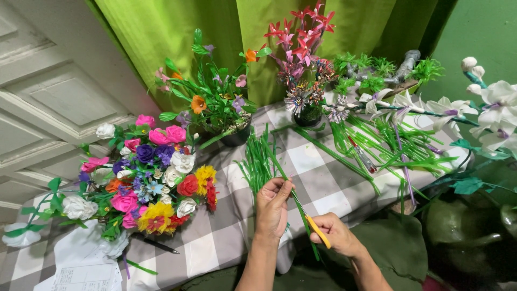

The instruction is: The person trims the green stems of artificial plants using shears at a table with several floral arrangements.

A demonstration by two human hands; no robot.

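Right hand (336, 235), nearest, grips yellow-handled cutter (318, 230); left hand (273, 207) pinches green stem (293, 196) at desk (328, 186) near edge, w/ bouquet (148, 186) at left. Best to keep stem taut, blade square, fingers off the cut.

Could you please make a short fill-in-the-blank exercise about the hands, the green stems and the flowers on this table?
1. The left hand pinches a thin ____ stem.
2. The right hand holds a tool with a ____ handle.
3. The tablecloth has a grey and white ____ pattern.
4. The colourful bouquet lies on the ____ side of the picture.

Missing words: green; yellow; checked; left
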